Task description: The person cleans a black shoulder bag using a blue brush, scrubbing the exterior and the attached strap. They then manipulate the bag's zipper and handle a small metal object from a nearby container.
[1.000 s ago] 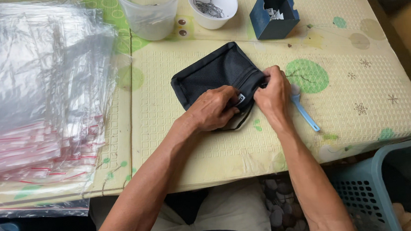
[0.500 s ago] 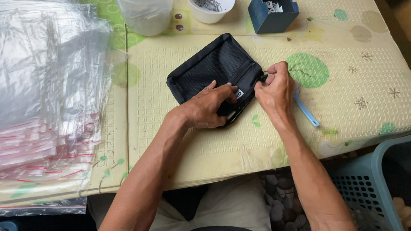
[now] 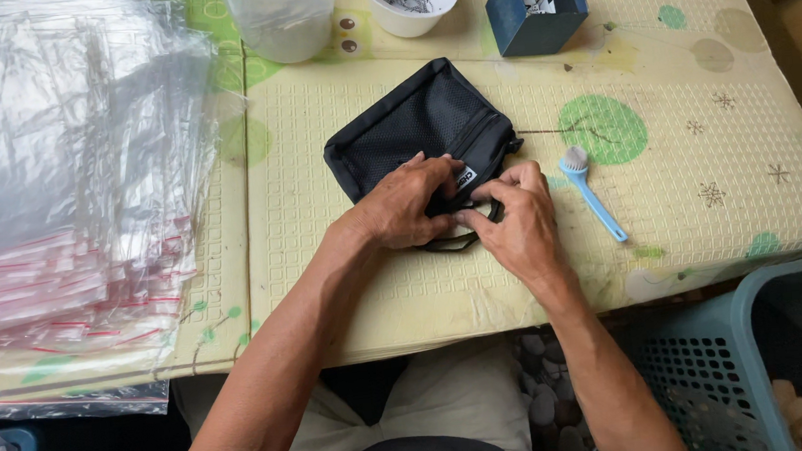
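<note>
Under both hands, the pouch (image 3: 412, 131) is matt black cloth, with a mesh weave across its upper face and a smoother woven band along the edge that the left hand (image 3: 408, 200) and right hand (image 3: 516, 219) press on. It lies on a soft-looking mat (image 3: 348, 289) embossed with a small square grid, dull rather than shiny (pale yellow with green blotches). Far to the left of the hands the stacked bags (image 3: 52, 161) are glossy clear plastic, while just right of the right hand the brush (image 3: 592, 192) has a smooth light-blue plastic handle.
</note>
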